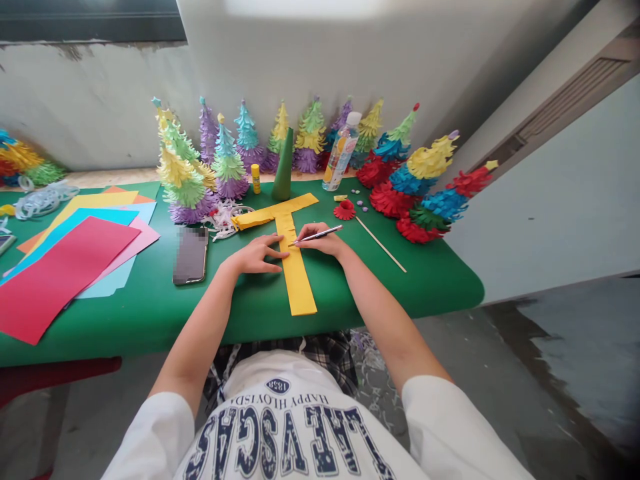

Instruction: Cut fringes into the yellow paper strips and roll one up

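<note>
A long yellow paper strip lies lengthwise in front of me, with short slits along its upper part. My left hand rests at the strip's left edge, fingers spread and fingertips pressing on the paper. In my right hand is a slim, silver, pen-shaped craft knife, its tip down at the strip near my left fingertips. Across the strip's far end lies another yellow strip, with a fringed, folded left part. Just behind stands a green paper cone.
Several fringed paper trees line the wall side. A bottle and a glue stick stand before them. A phone and coloured sheets lie left; a red paper ring and thin stick lie right.
</note>
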A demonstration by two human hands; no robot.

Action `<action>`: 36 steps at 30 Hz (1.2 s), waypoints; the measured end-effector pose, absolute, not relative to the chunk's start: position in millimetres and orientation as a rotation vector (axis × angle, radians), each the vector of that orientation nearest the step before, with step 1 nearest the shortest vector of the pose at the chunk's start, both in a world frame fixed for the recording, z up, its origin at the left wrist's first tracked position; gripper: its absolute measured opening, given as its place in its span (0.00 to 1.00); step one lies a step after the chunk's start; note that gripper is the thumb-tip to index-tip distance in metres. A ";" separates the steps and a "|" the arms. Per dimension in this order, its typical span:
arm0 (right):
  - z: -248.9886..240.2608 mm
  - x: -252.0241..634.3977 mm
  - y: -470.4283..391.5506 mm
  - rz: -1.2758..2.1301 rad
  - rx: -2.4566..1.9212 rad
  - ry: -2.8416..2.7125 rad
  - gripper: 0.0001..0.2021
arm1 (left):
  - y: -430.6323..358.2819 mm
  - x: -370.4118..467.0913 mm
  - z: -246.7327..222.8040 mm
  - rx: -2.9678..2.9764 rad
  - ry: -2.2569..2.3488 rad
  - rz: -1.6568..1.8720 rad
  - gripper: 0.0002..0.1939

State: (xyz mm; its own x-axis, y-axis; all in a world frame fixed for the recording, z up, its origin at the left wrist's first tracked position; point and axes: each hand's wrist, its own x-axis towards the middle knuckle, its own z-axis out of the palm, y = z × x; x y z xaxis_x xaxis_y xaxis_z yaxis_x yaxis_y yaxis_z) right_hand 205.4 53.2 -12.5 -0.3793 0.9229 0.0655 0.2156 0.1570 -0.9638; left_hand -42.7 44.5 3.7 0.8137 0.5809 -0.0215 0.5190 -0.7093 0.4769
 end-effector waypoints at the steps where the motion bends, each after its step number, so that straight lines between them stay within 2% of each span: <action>1: -12.3 205.2 53.2 1.262 -1.099 -1.730 0.13 | 44.9 -42.6 2.9 2.533 0.818 0.184 0.24; 16: -14.3 205.8 56.1 1.241 -1.089 -1.780 0.12 | 43.5 -34.9 -5.8 2.537 0.876 0.441 0.17; 21: -13.7 206.1 56.2 1.214 -1.093 -1.795 0.13 | 40.0 -21.0 -16.1 2.488 1.093 0.634 0.20; 28: -15.9 206.4 58.0 1.238 -1.082 -1.788 0.14 | 35.5 -10.8 -16.2 2.592 1.246 0.454 0.31; 36: -17.3 208.0 60.2 1.272 -1.052 -1.777 0.14 | 32.9 -11.2 -9.2 2.608 1.327 0.373 0.29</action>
State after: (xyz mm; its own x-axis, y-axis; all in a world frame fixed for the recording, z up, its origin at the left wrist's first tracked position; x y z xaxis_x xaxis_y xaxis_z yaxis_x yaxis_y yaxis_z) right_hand 208.0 60.2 -17.3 -0.4244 0.9018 0.0817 0.2133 0.1873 -0.9589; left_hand -11.2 32.9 -9.2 0.5673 0.8122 0.1362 0.7640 -0.5807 0.2811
